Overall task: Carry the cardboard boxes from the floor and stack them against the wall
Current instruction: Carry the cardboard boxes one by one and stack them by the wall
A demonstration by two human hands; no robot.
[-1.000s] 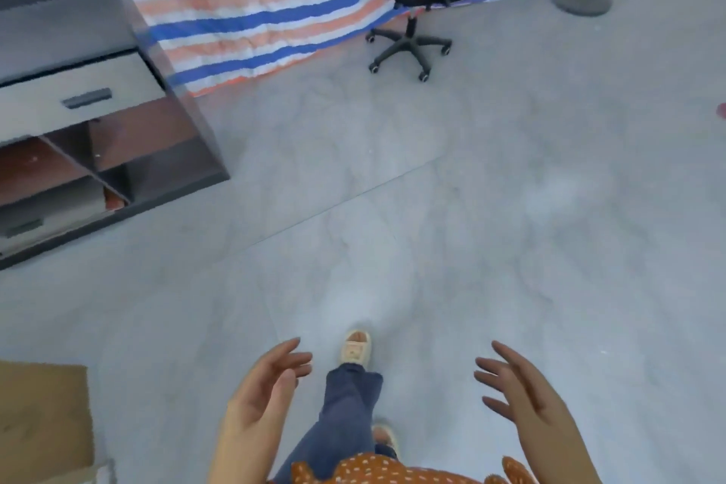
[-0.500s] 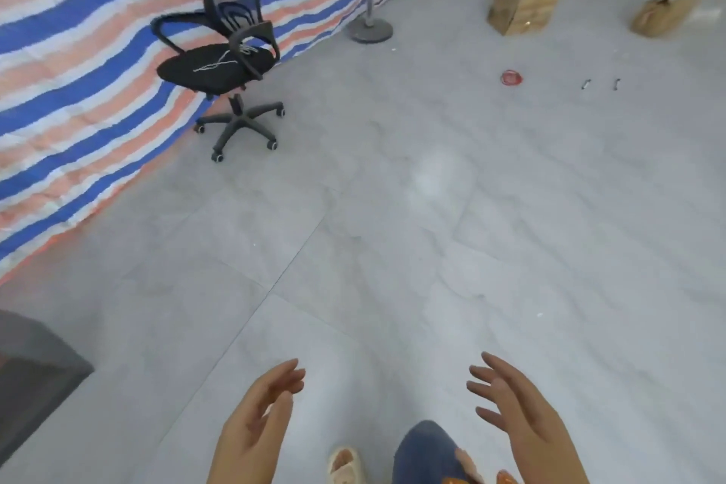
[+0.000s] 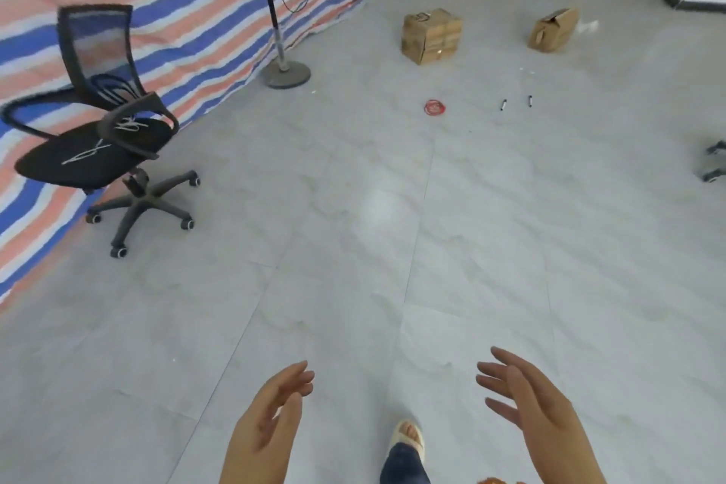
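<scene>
Both hands empty, fingers loose: left hand (image 3: 267, 420), right hand (image 3: 530, 405). Taped cardboard box (image 3: 431, 35) far ahead on floor, slightly right; neither grip clearly nearer.

Two brown cardboard boxes on the grey tiled floor, far end of room, well apart. Left one, a squarish taped-shut cardboard box (image 3: 431, 35), sits upright w/ a corner facing the camera, near the striped tarp. Right one, a smaller brown cardboard box (image 3: 553, 30), lies tipped over w/ a flap open.
</scene>
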